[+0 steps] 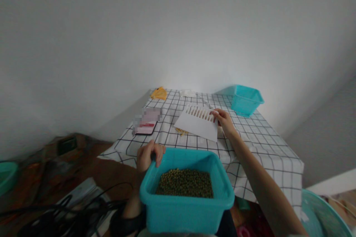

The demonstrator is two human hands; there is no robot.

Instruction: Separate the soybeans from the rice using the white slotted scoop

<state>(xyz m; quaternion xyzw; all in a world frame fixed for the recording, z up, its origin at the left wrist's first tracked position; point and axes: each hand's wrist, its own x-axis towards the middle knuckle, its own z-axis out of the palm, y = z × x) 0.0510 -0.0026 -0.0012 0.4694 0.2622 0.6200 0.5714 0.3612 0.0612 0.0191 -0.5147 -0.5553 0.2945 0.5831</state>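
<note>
"What's in that turquoise tub [185, 214] close in front of the person?"

"A bed of small round greenish-brown pellets [185, 183], beans perhaps; they cover the bottom, and the walls rise well above them."

"And the other containers?"

"A turquoise basket [245, 104] stands at the far right of the checked cloth [267, 142]; I can't make out its inside from here. A large basin [319, 197] sits lower down, past the table's right side, and its contents are too blurred to name."

"Where are the hands?"

"The left hand [148, 154] is curled over the tub's far left corner, gripping the rim. The right hand [224, 120] reaches across the table and pinches the white card [196, 126] by its right edge, beside the row of slots."

"So the card lies beyond the tub?"

"Yes, just left of the right hand, tilted, with yellowish bits [181, 132] showing at its near left edge. The phone [146, 127] lies farther left."
</note>
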